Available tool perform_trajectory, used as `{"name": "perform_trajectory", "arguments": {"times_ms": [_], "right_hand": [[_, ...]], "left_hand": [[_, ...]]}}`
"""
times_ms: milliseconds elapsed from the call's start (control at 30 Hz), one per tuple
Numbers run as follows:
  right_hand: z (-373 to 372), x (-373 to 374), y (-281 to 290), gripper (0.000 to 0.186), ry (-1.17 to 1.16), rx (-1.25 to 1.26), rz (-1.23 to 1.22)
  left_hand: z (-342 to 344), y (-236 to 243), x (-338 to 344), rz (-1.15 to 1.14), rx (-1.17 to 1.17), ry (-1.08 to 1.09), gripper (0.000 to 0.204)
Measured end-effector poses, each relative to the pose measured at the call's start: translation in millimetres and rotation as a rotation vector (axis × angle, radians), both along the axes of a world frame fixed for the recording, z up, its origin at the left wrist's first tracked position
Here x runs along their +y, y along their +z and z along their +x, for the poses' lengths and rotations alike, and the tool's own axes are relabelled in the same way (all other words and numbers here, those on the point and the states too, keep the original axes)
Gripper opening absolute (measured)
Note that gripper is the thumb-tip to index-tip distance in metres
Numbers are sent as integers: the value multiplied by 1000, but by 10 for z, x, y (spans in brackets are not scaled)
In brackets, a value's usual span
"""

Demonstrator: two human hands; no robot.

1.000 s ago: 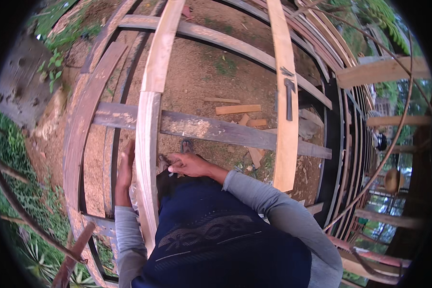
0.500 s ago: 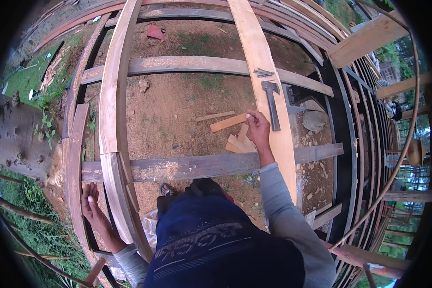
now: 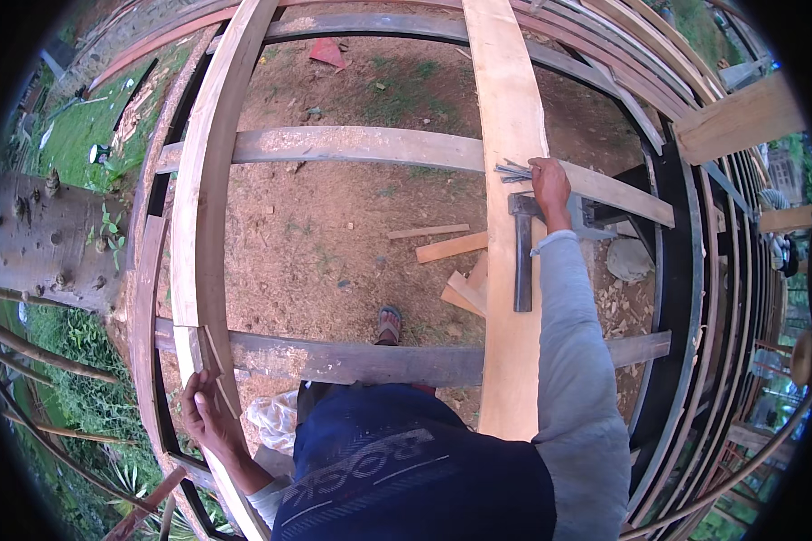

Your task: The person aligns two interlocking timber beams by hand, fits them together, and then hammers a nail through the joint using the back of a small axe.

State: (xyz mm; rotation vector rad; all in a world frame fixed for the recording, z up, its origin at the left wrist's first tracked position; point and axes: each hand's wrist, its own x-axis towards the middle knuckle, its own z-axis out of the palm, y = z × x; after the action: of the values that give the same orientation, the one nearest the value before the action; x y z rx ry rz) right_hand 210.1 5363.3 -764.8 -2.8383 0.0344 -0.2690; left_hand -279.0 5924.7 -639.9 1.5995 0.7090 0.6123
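Observation:
My left hand lies against the long timber beam on the left, close to its stepped joint. Its fingers are stretched out and hold nothing visible. On the right a wide pale plank runs away from me across the crossbars. My right hand is over this plank, fingers bent and closed at the end of a small pile of nails. Its fingertips are hidden, so what is between them cannot be made out. Just below the pile lies a hammer, its dark handle pointing toward me.
Crossbars and a nearer crossbar span the open frame above bare ground. Wood offcuts lie below, near my sandalled foot. A tree trunk stands left; stacked lengths of wood line the right.
My right hand has moved forward from beside the hammer's handle to the nails. My left hand has shifted right onto the beam. The view has shifted, and a foot now shows beyond the near crossbar.

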Motion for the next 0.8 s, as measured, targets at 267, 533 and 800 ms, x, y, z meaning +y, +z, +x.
{"name": "perform_trajectory", "arguments": {"times_ms": [267,533,800], "right_hand": [[443,33,-117,16,151,174,-150],[789,-113,-258,18,202,36,57],[688,-240,40,20,117,-113,386]], "left_hand": [[237,-85,-115,-27,4,9,48],[361,-128,-361,-22,44,50,45],[703,42,-754,61,158,-51,41]]}}
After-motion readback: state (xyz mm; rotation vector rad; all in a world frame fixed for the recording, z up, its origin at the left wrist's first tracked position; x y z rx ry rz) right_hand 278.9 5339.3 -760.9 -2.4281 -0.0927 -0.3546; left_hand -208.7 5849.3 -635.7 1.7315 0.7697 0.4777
